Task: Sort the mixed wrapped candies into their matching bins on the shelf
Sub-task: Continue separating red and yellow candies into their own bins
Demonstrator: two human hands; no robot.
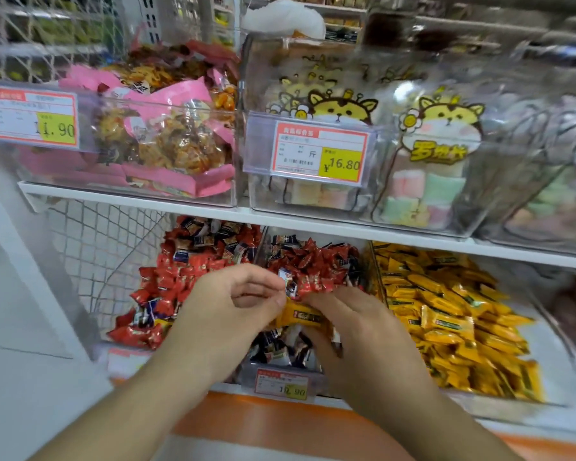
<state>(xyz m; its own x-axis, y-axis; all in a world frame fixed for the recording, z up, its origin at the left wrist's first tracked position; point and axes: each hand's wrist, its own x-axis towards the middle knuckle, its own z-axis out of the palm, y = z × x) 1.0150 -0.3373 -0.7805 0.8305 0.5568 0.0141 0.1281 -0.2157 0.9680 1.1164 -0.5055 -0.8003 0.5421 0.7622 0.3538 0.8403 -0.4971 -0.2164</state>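
Shop shelf, lower tier | left hand (243, 294) pinches small dark-wrapped candy (289, 287) over clear middle bin (281, 369) | right hand (353, 322) curls onto yellow-wrapped candy (300, 316) | best carried clear into yellow-candy bin (512, 405).

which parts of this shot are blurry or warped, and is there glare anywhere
Head view: the right side smears with motion blur, worst over the clear bins at top right; wide-angle bending curves the shelf edge; soft reflections haze the bin fronts and price tags; the left hand, right hand and red candies stay fairly sharp.
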